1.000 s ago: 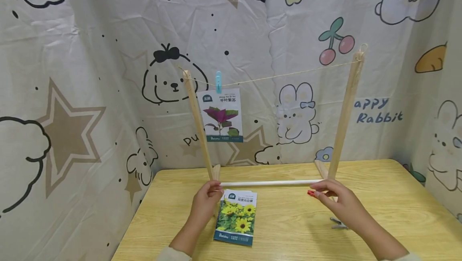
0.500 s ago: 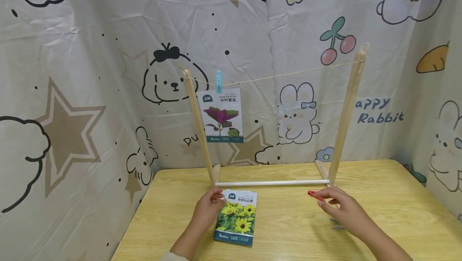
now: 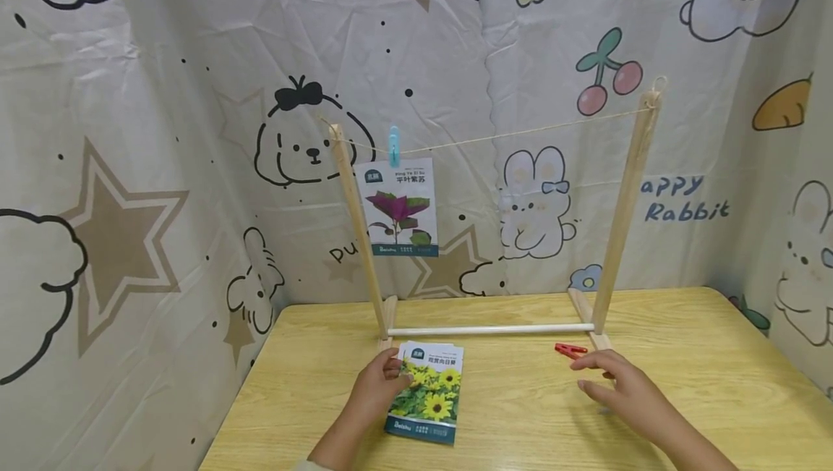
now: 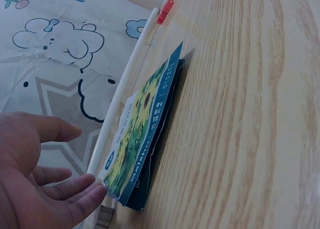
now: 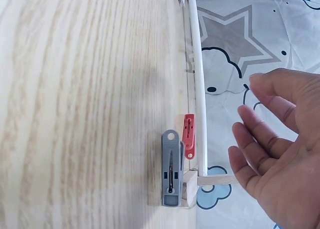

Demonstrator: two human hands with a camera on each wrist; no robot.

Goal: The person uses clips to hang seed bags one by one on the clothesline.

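Note:
My left hand point(image 3: 377, 388) is at the left edge of a small stack of seed packets point(image 3: 428, 393), the top one printed with yellow sunflowers. In the left wrist view its thumb and fingers are spread, fingertips right at the packet's corner. My right hand point(image 3: 621, 388) hovers over the right side of the table, fingers loosely bent and holding nothing. Just beyond its fingertips lies a red clothespin point(image 3: 570, 351). A grey clothespin point(image 5: 171, 174) shows in the right wrist view; in the head view the right hand hides it.
Behind the hands stands a wooden frame with a left post point(image 3: 358, 228), a right post point(image 3: 626, 214) and a white crossbar point(image 3: 491, 330). From its string point(image 3: 514, 135) hangs a purple-leaf seed packet point(image 3: 400, 209), held by a blue clothespin point(image 3: 393, 147). A patterned curtain point(image 3: 215, 37) backs the table.
My left hand has come down from the crossbar's left end to the sunflower packets. My right hand has drawn back from the bar and the red clothespin, leaving the clothespin near the crossbar.

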